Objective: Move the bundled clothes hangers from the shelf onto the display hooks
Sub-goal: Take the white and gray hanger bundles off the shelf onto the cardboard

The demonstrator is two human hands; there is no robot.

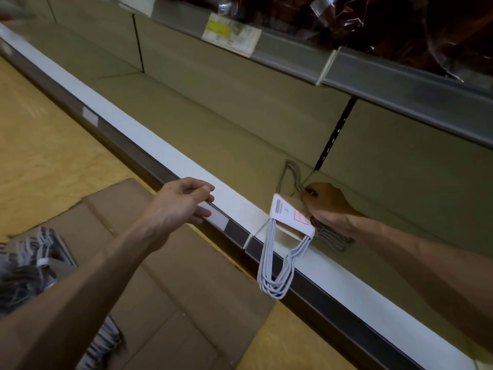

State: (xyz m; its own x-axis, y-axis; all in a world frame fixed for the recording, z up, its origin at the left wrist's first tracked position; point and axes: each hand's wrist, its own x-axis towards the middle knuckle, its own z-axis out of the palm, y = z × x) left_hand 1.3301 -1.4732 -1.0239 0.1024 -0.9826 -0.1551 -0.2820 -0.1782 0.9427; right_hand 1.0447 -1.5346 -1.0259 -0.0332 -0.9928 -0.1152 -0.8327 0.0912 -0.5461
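Observation:
A bundle of pale grey clothes hangers (274,265) wrapped in a white card sleeve hangs over the front edge of the low shelf (186,166). My right hand (328,206) grips the bundle at its upper part, near the metal hooks, which point up toward the shelf's back wall. My left hand (184,201) hovers over the shelf's front rail with fingers loosely extended and holds nothing. No display hooks are visible in this view.
A flattened cardboard box (170,276) lies on the yellow floor below the shelf. More bundled hangers (29,263) sit at the lower left. An upper shelf rail with a price label (230,33) runs above; dark wrapped goods sit on it.

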